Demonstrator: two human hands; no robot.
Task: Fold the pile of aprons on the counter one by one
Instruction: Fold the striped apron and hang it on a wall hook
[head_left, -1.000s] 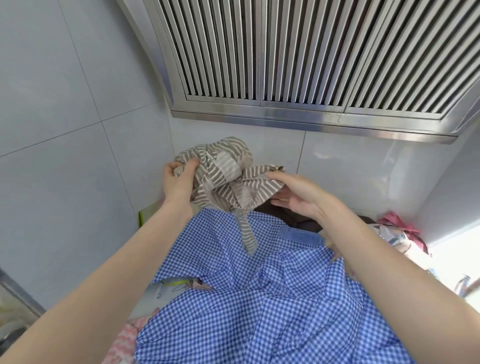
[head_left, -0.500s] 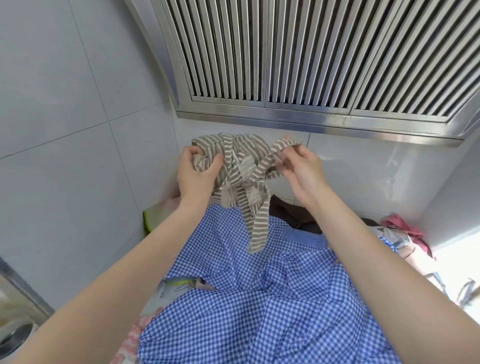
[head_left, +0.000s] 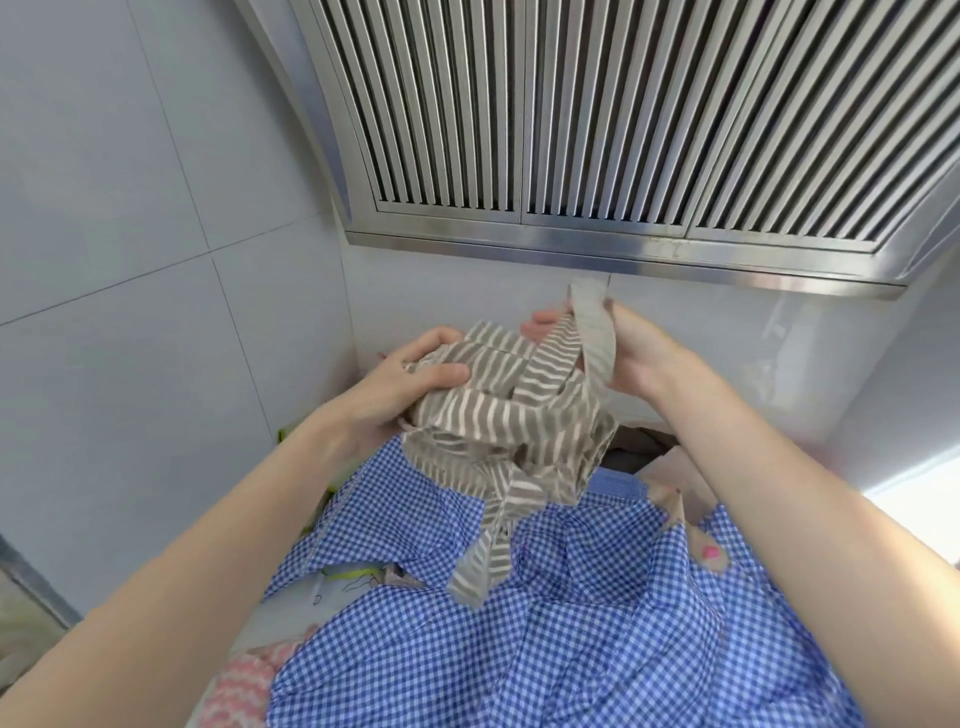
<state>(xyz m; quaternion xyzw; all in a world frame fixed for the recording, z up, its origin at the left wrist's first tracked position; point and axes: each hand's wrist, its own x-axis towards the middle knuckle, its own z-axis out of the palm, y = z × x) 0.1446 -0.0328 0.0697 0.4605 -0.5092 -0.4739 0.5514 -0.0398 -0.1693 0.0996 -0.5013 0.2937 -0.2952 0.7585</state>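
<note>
The left hand (head_left: 410, 387) clamps the bunched striped apron (head_left: 498, 421); the right hand (head_left: 639, 364) pinches its strap (head_left: 597, 332). It looks light, limp and tangle-prone, best held at corners.

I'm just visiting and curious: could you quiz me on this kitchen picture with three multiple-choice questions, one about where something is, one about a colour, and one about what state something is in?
1. Where is the striped apron?
A. Held up in both hands above the blue checked cloth
B. Lying flat on the floor
C. Hanging from the vent hood

2. What colours are the stripes on the held apron?
A. Red and black
B. Grey-brown and white
C. Green and yellow

3. What state is the held apron in?
A. Neatly folded into a flat square
B. Spread out flat and smooth
C. Bunched up, with a strap dangling down

Answers:
1. A: the left hand and right hand grip it above the checked cloth.
2. B: its bands are grey-brown and white.
3. C: the fabric is crumpled between the hands and one strap hangs loose.
</note>
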